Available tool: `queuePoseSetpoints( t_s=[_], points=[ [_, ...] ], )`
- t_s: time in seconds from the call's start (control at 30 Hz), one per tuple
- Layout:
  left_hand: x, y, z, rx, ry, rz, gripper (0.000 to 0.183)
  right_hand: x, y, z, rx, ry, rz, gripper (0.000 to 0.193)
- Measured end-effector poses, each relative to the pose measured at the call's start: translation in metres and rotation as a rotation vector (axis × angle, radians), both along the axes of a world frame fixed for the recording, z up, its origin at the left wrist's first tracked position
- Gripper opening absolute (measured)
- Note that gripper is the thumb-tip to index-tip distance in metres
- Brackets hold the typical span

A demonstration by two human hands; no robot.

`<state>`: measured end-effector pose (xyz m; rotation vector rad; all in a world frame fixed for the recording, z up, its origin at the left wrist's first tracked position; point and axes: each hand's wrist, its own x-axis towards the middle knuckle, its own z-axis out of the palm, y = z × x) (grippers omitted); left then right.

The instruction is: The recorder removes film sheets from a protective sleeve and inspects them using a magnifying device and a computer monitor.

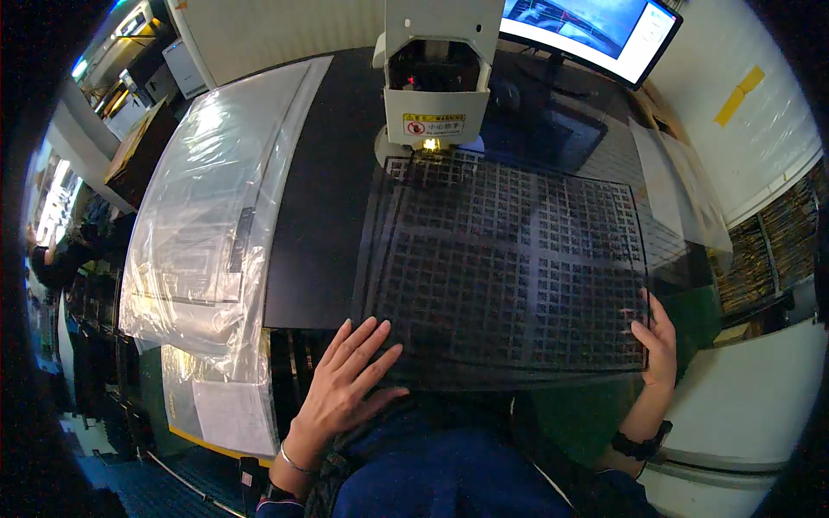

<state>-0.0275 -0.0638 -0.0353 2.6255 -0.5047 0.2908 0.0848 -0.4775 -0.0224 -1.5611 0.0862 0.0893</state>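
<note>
A large dark see-through film sheet [501, 268], printed with a grid of small squares, lies in front of me and overhangs the near edge of the black table [315, 207]. Its far end reaches under the head of a white inspection machine [432, 112], where a small light glows. My left hand [354, 375] is open at the sheet's near left corner, fingers stretched and apart. At the near right edge, my right hand [658, 341] grips the film sheet, thumb and fingers about its border.
Clear plastic sleeves [203, 216] with sheets inside cover the table's left side and hang over its edge. Behind on the right stands a lit monitor [596, 30], with a mouse [505, 93] near the machine. A white cabinet [747, 397] stands close on my right.
</note>
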Motion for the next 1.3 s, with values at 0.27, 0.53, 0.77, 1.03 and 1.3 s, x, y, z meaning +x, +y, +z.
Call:
queuePoseSetpoints(
  t_s=[0.27,0.53,0.77,1.03,1.3],
  points=[
    [0.001,0.001,0.0,-0.003,0.004,0.003,0.056,0.001,0.002,0.001,0.003,-0.007,0.021,0.058],
    [0.002,0.001,-0.001,-0.01,0.0,0.004,0.056,0.001,0.002,0.002,0.022,-0.002,0.034,0.059],
    [0.001,0.002,-0.003,-0.027,-0.008,0.004,0.056,0.0,0.005,0.005,-0.006,-0.004,0.025,0.056],
    [-0.003,0.001,0.002,-0.067,-0.132,0.094,0.05,0.001,0.003,0.005,-0.025,-0.001,0.024,0.059],
    [-0.026,0.015,-0.035,-0.779,0.178,0.756,0.02,0.0,0.003,0.005,-0.038,-0.013,0.021,0.06]
  ],
)
